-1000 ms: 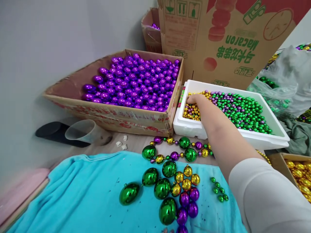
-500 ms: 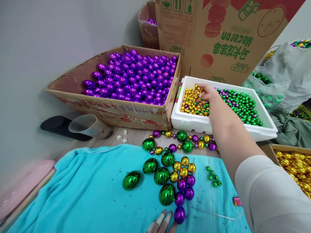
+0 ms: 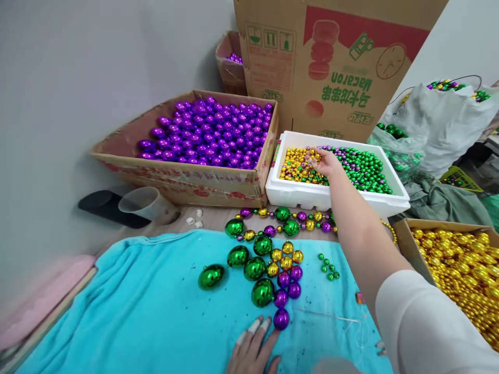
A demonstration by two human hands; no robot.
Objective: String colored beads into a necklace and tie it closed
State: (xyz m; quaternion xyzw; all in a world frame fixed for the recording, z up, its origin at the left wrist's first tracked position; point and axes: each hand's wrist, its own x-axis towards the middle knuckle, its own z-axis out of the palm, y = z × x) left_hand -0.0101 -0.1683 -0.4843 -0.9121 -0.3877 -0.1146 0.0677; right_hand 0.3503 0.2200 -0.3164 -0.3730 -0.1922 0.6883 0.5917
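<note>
My left hand [image 3: 253,348] lies with spread fingers on the turquoise towel [image 3: 156,301], white tape round some fingertips. One fingertip is beside the lowest purple ball [image 3: 281,319]. My right hand [image 3: 323,163] is over the white foam box [image 3: 288,193], its bent fingers closed on small gold beads [image 3: 298,162]; how many it holds is hidden. On the towel lie large green balls [image 3: 262,292], a cluster of gold balls [image 3: 286,262], purple balls [image 3: 295,290] and several small green beads [image 3: 330,268]. Small green beads [image 3: 366,169] and purple ones share the foam box.
A finished-looking bead string [image 3: 290,227] lies behind the towel. A carton [image 3: 187,184] of purple balls stands back left, a carton [image 3: 417,254] of gold beads at right. A clear plastic cup [image 3: 146,208] is at left. Thin thread [image 3: 331,315] lies on the towel.
The view has shifted, so more of my left hand and the gold carton shows. My right hand is slightly lower among the gold beads. The balls on the towel keep their arrangement.
</note>
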